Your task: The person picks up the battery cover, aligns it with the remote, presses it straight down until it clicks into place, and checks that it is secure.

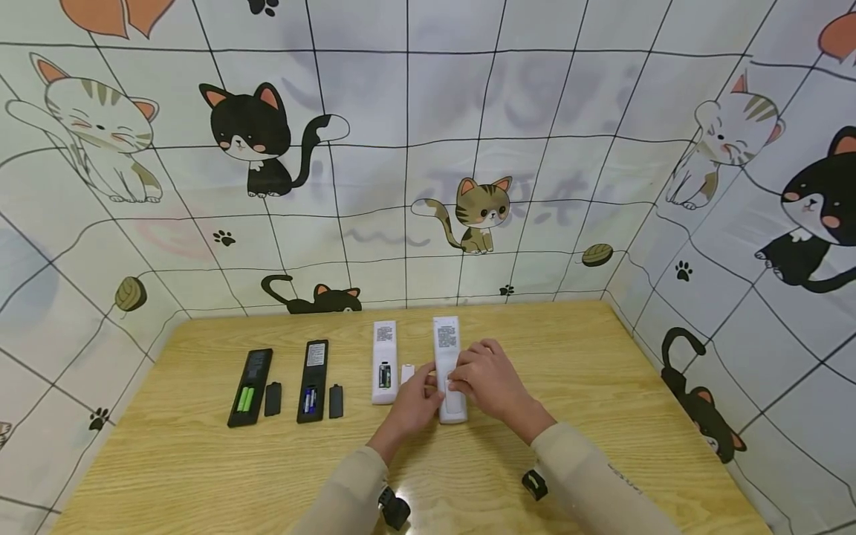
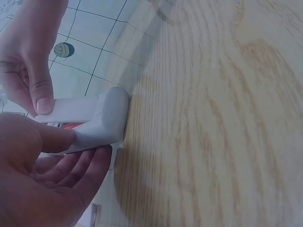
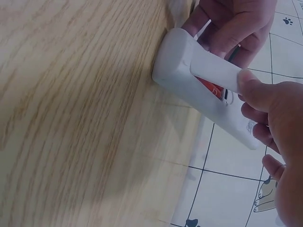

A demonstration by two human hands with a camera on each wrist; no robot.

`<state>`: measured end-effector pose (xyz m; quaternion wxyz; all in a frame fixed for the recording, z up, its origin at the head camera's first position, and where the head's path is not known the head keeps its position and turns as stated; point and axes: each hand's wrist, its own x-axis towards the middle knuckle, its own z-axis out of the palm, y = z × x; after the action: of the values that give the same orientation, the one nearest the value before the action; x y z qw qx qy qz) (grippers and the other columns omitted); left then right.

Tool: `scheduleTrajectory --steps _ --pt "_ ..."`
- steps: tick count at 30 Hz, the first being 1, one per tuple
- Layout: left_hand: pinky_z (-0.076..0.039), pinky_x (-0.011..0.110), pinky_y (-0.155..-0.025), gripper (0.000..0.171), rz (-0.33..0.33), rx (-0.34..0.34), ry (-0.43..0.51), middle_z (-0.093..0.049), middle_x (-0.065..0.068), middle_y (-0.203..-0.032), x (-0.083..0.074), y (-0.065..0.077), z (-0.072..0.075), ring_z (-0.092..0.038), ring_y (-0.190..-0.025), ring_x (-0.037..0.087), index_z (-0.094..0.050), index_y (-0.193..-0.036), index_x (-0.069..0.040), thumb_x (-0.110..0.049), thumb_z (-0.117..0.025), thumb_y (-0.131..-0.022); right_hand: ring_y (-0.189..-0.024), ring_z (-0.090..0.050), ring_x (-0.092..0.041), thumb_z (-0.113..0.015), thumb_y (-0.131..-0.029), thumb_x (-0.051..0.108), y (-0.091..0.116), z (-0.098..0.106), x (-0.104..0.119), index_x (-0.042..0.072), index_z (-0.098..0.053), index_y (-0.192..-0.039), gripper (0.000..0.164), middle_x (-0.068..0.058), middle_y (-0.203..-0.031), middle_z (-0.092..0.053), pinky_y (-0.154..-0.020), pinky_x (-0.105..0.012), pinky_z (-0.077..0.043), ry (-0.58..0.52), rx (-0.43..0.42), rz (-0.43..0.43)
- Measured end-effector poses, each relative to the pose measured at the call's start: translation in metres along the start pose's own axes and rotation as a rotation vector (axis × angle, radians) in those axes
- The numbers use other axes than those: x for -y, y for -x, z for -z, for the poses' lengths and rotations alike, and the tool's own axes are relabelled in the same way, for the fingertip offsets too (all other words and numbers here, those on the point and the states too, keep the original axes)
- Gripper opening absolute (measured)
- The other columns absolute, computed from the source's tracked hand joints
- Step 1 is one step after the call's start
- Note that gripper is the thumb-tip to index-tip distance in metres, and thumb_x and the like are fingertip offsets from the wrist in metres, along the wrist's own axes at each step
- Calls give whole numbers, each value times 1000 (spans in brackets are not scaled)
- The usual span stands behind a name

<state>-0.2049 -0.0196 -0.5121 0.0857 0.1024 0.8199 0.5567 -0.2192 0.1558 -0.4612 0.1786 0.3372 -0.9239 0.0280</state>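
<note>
A white remote control [image 1: 446,338] lies back side up on the wooden table, a printed label near its far end. Along its left side, my left hand [image 1: 416,405] grips it, with the thumb on one edge and the fingers on the other in the left wrist view. My right hand [image 1: 493,380] pinches the end of the white battery cover [image 3: 215,68], thumb on top. One end of this cover meets the remote near its rounded end, while the pinched end is tilted up. Beneath it, a red battery [image 3: 209,87] shows in the compartment.
Left of the hands lie a white remote [image 1: 384,334] with batteries exposed, its cover [image 1: 407,371] partly behind my left hand, and two black remotes [image 1: 258,364] [image 1: 316,371] with green and blue batteries. Dark covers [image 1: 273,399] [image 1: 336,401] lie beside them. Cat-print cloth [image 1: 374,171] surrounds the table.
</note>
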Motion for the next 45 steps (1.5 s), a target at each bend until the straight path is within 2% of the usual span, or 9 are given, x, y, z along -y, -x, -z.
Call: scheduleTrajectory --steps 16,24,41,45 --pt "-52 26 -65 54 -49 -18 18 -63 22 -112 2 1 -1 -67 -91 26 -41 -143 1 2 -58 -92 -92 -59 -13 -80 -77 35 3 -11 -1 26 -74 -82 12 12 -87 -69 -96 -39 -42 -4 -93 -17" --pt "-52 23 -66 53 -35 -23 10 -63 19 -113 1 2 -3 -67 -92 23 -41 -144 -1 1 -56 -93 -90 -58 -13 -80 -78 34 4 -16 0 26 -73 -82 12 11 -87 -69 -97 -40 -42 9 -93 -45" --pt "-52 24 -67 52 -15 -31 5 -63 17 -113 0 1 -3 -66 -93 21 -43 -144 -3 0 -56 -93 -92 -60 -15 -82 -77 35 5 -13 0 25 -74 -84 15 10 -88 -68 -96 -41 -43 10 -118 -50" --pt "-53 26 -68 53 -8 -27 10 -62 18 -114 0 1 -3 -66 -93 22 -42 -144 -2 1 -56 -93 -97 -62 -19 -80 -79 37 5 -8 -3 23 -74 -91 20 5 -95 -70 -97 -45 -43 -3 -112 -107"
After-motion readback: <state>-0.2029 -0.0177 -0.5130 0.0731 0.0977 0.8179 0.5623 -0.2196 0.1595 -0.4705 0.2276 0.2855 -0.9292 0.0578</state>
